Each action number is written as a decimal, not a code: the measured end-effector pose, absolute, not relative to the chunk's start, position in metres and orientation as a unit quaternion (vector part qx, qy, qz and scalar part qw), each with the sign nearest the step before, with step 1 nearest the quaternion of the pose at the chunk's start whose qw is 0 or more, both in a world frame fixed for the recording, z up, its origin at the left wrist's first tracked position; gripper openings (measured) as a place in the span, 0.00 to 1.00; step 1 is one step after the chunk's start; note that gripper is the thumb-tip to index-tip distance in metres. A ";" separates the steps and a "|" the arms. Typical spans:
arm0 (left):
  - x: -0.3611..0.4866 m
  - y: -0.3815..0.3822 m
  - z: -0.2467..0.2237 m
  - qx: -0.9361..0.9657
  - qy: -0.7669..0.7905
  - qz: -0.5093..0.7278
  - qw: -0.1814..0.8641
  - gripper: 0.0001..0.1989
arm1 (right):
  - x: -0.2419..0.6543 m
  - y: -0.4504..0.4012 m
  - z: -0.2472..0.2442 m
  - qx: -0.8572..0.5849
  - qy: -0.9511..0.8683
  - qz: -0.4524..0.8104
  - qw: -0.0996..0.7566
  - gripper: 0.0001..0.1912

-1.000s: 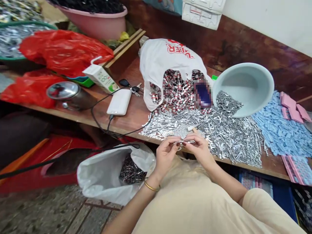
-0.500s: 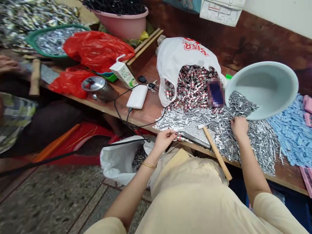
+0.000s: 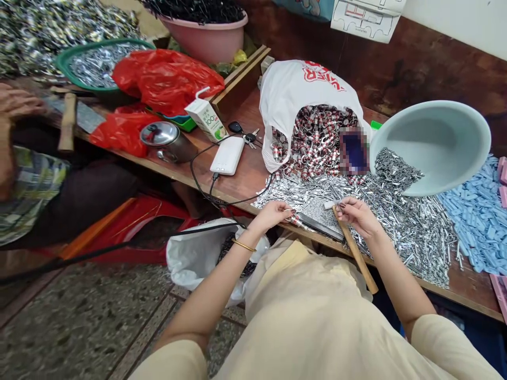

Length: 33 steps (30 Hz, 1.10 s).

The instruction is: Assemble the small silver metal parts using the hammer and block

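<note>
My left hand [image 3: 274,216] pinches a small red-and-silver metal piece [image 3: 293,219] at the table's front edge, beside a dark metal bar [image 3: 321,228]. My right hand [image 3: 359,217] is closed in a pinch over the top of a hammer [image 3: 354,248], near its pale head; something tiny seems to be between the fingertips, too small to make out. The hammer lies with its wooden handle sticking out over the table edge. Around both hands spreads a pile of small silver metal parts [image 3: 412,237]. A white plastic bag [image 3: 309,79] spills red-and-silver ringed pieces [image 3: 312,137].
A grey-green basin [image 3: 443,142] with dark metal parts lies tilted at right, by blue pieces [image 3: 471,216]. A power bank [image 3: 227,155] with cable, juice carton [image 3: 206,119] and steel mug [image 3: 168,141] stand left. Below hangs a white sack [image 3: 186,258]. Another person's hand [image 3: 19,100] is far left.
My right hand has moved left from the metal parts at the basin's mouth to the hammer head, near my left hand. My left hand still pinches the red-and-silver piece. The view has shifted slightly.
</note>
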<state>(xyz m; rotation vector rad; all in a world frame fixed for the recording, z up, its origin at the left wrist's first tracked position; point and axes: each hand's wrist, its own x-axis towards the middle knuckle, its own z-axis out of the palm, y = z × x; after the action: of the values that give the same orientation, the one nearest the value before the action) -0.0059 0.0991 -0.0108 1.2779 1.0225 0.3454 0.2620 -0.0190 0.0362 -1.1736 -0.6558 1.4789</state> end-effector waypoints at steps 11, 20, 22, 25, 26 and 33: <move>-0.003 0.098 -0.015 0.559 0.449 0.155 0.680 0.08 | 0.231 -0.004 0.040 -0.452 -0.291 0.678 0.502 0.17; -0.002 0.100 -0.026 0.616 0.433 0.161 0.638 0.08 | 0.223 0.011 0.027 -0.399 -0.308 0.734 0.454 0.19; -0.002 0.100 -0.026 0.627 0.428 0.167 0.629 0.08 | 0.221 0.014 0.026 -0.400 -0.335 0.726 0.448 0.20; -0.003 0.099 -0.025 0.635 0.425 0.170 0.622 0.08 | 0.216 0.019 0.024 -0.451 -0.420 0.649 0.446 0.15; -0.003 0.099 -0.024 0.634 0.424 0.170 0.624 0.08 | 0.214 0.021 0.023 -0.478 -0.458 0.607 0.440 0.13; -0.003 0.098 -0.021 0.636 0.424 0.168 0.622 0.08 | 0.192 0.033 0.011 -0.531 -0.606 0.469 0.361 0.07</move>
<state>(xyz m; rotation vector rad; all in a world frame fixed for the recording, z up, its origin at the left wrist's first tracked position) -0.0030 0.0978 -0.0211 1.4620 0.9739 0.3856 0.1923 0.0325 0.0108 -1.3678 -1.5609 1.2095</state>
